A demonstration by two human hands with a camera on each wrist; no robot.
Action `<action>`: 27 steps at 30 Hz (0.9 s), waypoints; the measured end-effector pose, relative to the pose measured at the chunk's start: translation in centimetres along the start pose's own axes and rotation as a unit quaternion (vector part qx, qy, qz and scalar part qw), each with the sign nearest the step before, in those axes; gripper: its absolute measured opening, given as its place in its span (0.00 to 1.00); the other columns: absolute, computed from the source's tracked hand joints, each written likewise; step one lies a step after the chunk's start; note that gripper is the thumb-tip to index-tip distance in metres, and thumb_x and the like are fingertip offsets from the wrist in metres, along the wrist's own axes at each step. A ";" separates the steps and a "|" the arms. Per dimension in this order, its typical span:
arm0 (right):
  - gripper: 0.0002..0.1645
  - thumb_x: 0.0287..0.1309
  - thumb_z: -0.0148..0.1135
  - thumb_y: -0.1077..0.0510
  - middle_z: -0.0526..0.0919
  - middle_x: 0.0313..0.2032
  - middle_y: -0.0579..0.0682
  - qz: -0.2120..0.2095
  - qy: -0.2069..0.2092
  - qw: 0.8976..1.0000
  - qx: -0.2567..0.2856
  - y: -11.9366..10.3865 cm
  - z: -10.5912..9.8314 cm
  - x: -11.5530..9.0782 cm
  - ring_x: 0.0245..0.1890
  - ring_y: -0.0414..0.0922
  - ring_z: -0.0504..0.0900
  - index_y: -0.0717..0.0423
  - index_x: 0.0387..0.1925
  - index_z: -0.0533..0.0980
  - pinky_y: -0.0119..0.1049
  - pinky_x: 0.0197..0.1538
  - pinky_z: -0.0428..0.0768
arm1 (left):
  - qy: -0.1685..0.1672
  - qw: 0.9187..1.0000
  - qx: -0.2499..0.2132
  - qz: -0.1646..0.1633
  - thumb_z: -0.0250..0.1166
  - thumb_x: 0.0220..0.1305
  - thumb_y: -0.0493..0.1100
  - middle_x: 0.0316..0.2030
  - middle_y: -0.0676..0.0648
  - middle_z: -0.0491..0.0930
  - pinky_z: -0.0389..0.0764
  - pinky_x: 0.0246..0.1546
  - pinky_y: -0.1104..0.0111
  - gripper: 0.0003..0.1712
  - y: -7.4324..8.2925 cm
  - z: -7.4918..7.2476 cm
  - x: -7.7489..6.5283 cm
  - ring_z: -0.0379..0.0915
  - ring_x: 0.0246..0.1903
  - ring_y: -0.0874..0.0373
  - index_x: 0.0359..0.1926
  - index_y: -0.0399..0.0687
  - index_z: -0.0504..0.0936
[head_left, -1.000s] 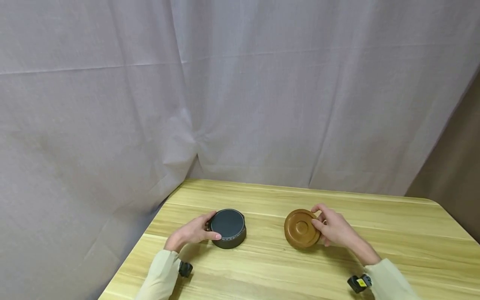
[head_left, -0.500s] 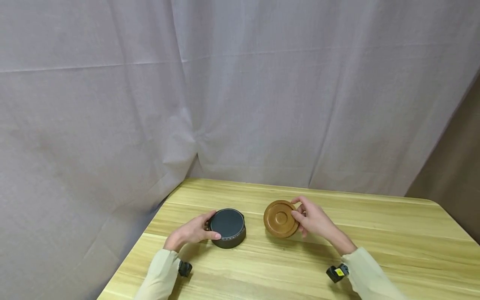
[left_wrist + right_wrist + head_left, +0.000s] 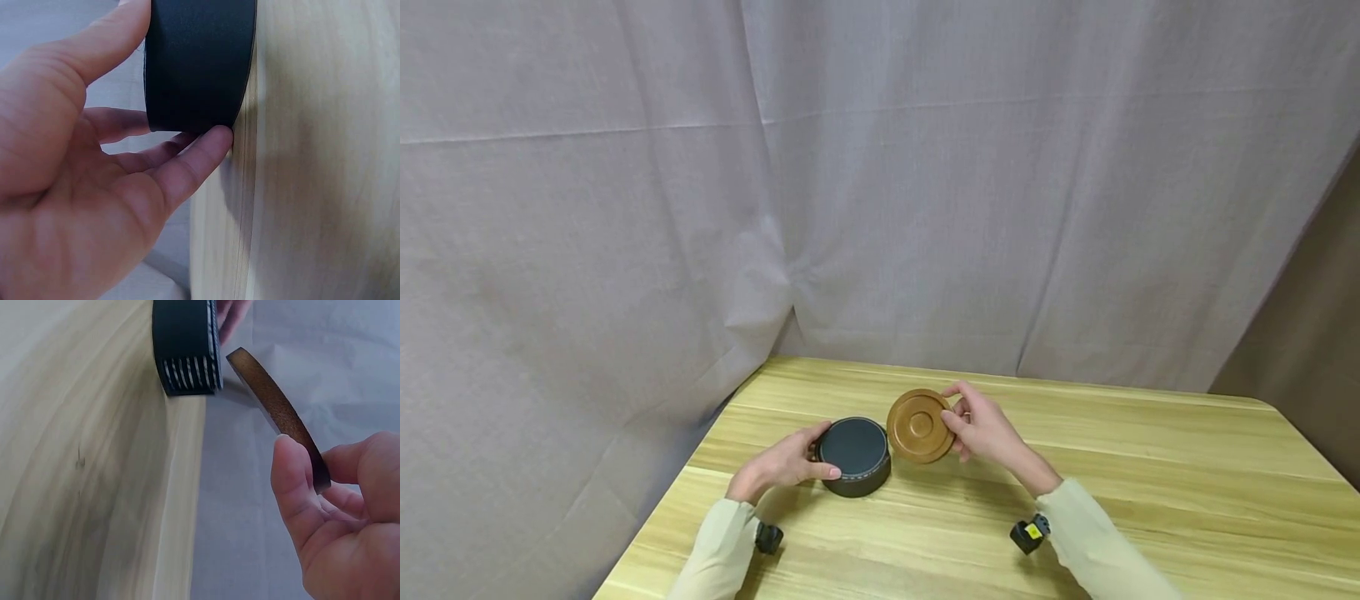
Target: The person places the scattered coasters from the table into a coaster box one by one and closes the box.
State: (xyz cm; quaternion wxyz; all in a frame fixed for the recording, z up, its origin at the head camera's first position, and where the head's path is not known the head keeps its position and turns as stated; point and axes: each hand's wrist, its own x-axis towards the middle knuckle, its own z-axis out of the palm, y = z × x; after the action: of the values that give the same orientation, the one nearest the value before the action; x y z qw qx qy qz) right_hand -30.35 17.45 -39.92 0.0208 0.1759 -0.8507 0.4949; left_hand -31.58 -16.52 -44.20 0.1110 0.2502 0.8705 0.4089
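On the wooden table stands a round black case (image 3: 852,447), with light stitching on its side in the right wrist view. My left hand (image 3: 785,461) grips its left side, the thumb on the top rim and the other fingers around the wall (image 3: 200,69). A brown round coaster (image 3: 919,427) with concentric rings is held up in the air, tilted, just right of the case. My right hand (image 3: 985,427) pinches it at the right edge between thumb and fingers. Seen edge-on in the right wrist view, the coaster (image 3: 281,406) has a thick rim.
The light wooden table (image 3: 1150,475) reaches to a grey curtain (image 3: 925,208) hanging behind it and along the left side. A darker brown surface (image 3: 1300,333) shows at the far right. Small black cameras (image 3: 1028,533) sit on both wrists.
My right hand has carried the coaster leftward and slightly toward the back, from well right of the case to right beside it. The left hand and the case have stayed put.
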 end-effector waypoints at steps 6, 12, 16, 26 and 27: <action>0.20 0.68 0.57 0.63 0.75 0.30 0.55 0.000 -0.001 1.000 0.014 -0.5 1.9 1.1 0.17 0.49 0.79 0.58 0.59 0.68 0.56 0.23 0.81 | -0.001 1.000 -0.003 0.001 0.73 0.57 0.48 0.67 0.31 0.66 0.64 0.68 0.48 0.53 0.0 0.0 0.0 0.65 0.66 0.41 0.73 0.29 0.54; 0.20 0.67 0.58 0.63 0.76 0.30 0.56 -0.015 0.003 1.000 0.016 -1.3 3.2 1.6 0.18 0.55 0.80 0.58 0.59 0.68 0.56 0.22 0.81 | -0.005 1.000 0.002 0.005 0.73 0.58 0.48 0.66 0.32 0.68 0.65 0.67 0.47 0.52 0.1 0.0 0.0 0.66 0.65 0.42 0.73 0.31 0.54; 0.19 0.67 0.58 0.64 0.76 0.30 0.56 -0.017 0.009 1.000 0.014 -1.8 3.8 1.7 0.18 0.58 0.81 0.58 0.58 0.69 0.54 0.21 0.81 | -0.008 1.000 -0.008 0.004 0.72 0.58 0.48 0.65 0.33 0.70 0.67 0.66 0.48 0.51 0.2 -0.1 0.0 0.68 0.64 0.43 0.74 0.33 0.55; 0.20 0.65 0.60 0.65 0.75 0.28 0.55 -0.001 0.022 0.998 0.060 -2.2 6.0 1.9 0.17 0.56 0.81 0.59 0.57 0.70 0.54 0.22 0.82 | -0.024 0.999 -0.039 0.027 0.72 0.59 0.45 0.63 0.37 0.73 0.70 0.64 0.49 0.47 0.5 -0.1 -0.2 0.71 0.62 0.45 0.72 0.35 0.58; 0.20 0.64 0.60 0.65 0.76 0.29 0.55 0.004 0.022 0.998 0.064 -2.3 6.2 1.9 0.17 0.55 0.81 0.59 0.57 0.70 0.55 0.23 0.82 | -0.023 0.999 -0.037 0.028 0.72 0.59 0.45 0.62 0.37 0.73 0.70 0.64 0.49 0.47 0.5 -0.1 -0.2 0.71 0.62 0.45 0.72 0.36 0.59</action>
State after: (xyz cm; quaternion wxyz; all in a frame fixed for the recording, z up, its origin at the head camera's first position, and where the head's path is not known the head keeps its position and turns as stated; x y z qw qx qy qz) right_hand -30.55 10.60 -40.79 0.0266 0.1629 -0.8172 0.5523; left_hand -31.23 -16.37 -43.75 0.1290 0.2799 0.8445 0.4379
